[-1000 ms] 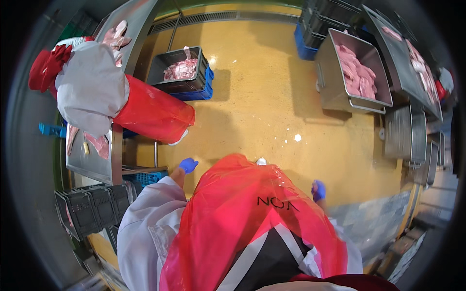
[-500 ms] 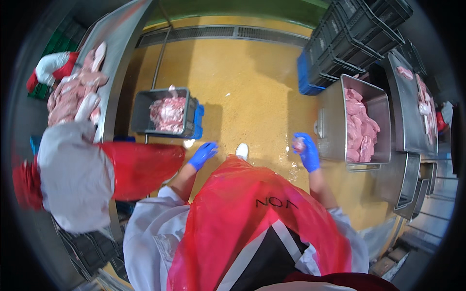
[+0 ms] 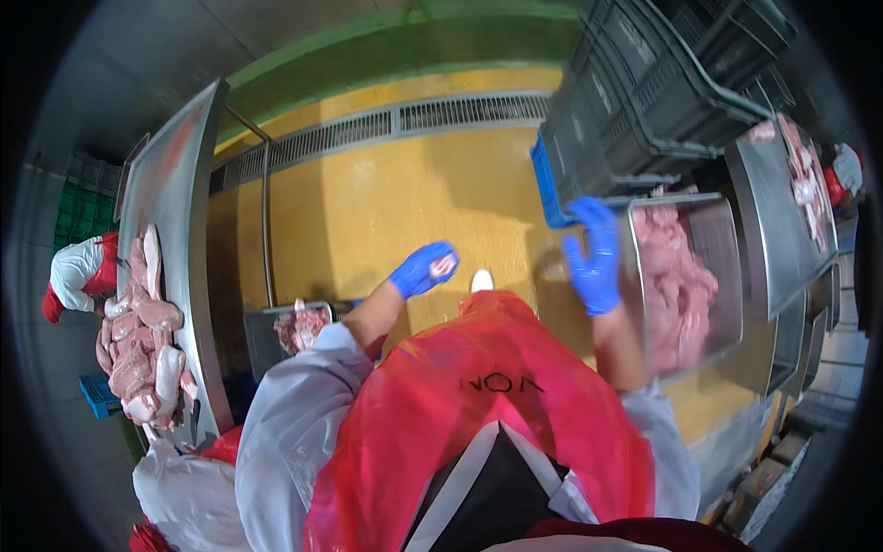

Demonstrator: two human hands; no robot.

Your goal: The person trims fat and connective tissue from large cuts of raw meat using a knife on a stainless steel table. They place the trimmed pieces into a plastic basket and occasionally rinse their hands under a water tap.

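Out over the floor, my left hand, in a blue glove, is closed on a small piece of pale pink meat. My right hand, gloved in blue too and a little blurred, has its fingers stretched apart with nothing in them. It is raised beside a metal tub that holds a heap of pink meat. On the left, beyond my left forearm, a grey crate with meat scraps is partly hidden by my arm.
A stack of grey crates on a blue base stands at the upper right. Meat cuts lie on a long metal table at left, where two co-workers in red aprons stand. Another metal table is at far right. A floor drain crosses ahead.
The meat piece seen in my right hand is now in my left. Both hands moved up, the left also rightward. My view advanced toward the drain, and the grey crate fell behind my left arm.
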